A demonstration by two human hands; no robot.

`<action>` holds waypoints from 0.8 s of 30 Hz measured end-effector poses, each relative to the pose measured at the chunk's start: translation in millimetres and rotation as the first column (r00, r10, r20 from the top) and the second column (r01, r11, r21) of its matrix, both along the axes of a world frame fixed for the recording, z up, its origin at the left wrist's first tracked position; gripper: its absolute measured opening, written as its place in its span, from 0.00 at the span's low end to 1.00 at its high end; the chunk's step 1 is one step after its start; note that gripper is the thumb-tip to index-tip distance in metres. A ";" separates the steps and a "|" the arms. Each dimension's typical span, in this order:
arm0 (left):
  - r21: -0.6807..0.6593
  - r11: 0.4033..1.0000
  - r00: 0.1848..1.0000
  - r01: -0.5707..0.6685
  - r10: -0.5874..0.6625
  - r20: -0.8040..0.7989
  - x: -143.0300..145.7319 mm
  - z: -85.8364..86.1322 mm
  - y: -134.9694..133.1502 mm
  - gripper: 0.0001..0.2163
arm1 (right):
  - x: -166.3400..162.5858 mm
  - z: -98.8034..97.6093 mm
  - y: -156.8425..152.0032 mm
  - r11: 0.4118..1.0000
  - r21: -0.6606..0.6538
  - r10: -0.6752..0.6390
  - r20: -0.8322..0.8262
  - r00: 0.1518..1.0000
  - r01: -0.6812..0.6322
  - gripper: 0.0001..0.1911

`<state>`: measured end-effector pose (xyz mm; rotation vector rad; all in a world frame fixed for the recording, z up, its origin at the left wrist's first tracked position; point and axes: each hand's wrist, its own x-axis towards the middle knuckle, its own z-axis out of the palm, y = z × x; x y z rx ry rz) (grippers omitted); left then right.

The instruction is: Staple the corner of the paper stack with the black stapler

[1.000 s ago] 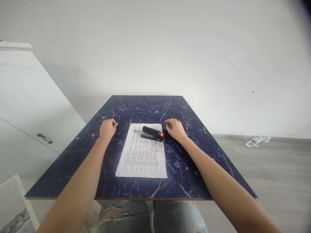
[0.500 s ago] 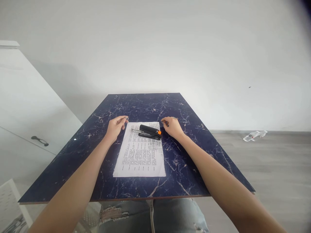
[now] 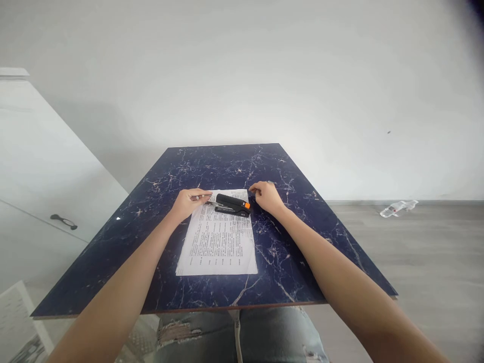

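Observation:
A black stapler [image 3: 232,204] with an orange end lies on printed sheets of paper [image 3: 219,247], its metal rail jutting out to the left. My left hand [image 3: 190,202] is closed in a pinch at the tip of that rail, over the sheets' top left corner. Whatever is between its fingertips is too small to make out. Beside the sheets' top right corner, my right hand [image 3: 265,195] rests on the table with its fingers curled and thumb tucked in. The inside of its grip is hidden.
A dark blue marbled table [image 3: 295,242] stands against a pale wall. At left is a white cabinet [image 3: 34,166] with a dark handle [image 3: 63,222]. Clear plastic items [image 3: 398,208] lie on the grey floor at right, near the wall.
My left hand has moved right and slightly down, from beside the sheets to the stapler's rail. My right hand and the stapler have hardly moved.

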<state>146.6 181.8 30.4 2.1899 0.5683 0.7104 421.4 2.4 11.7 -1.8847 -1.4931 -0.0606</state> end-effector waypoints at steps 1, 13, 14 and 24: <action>0.042 0.999 0.999 0.013 -0.011 -0.038 -0.5 2.1 -1.5 0.17 | 0.2 -0.4 0.2 1.000 -0.001 0.003 -0.005 1.000 -0.003 0.22; 0.089 0.989 0.987 0.119 -0.109 -0.119 -1.9 6.3 -4.0 0.13 | 0.9 -3.2 1.9 0.999 -0.018 0.028 -0.035 0.999 -0.028 0.21; 0.083 0.989 0.986 0.121 -0.110 -0.122 -1.7 6.4 -4.1 0.13 | 0.8 -3.3 1.9 0.999 -0.018 0.031 -0.030 0.999 -0.032 0.21; 0.052 0.981 0.974 0.186 -0.177 -0.143 -4.4 4.4 0.8 0.11 | -7.0 7.6 -3.5 0.997 0.052 0.061 -0.044 0.997 -0.059 0.14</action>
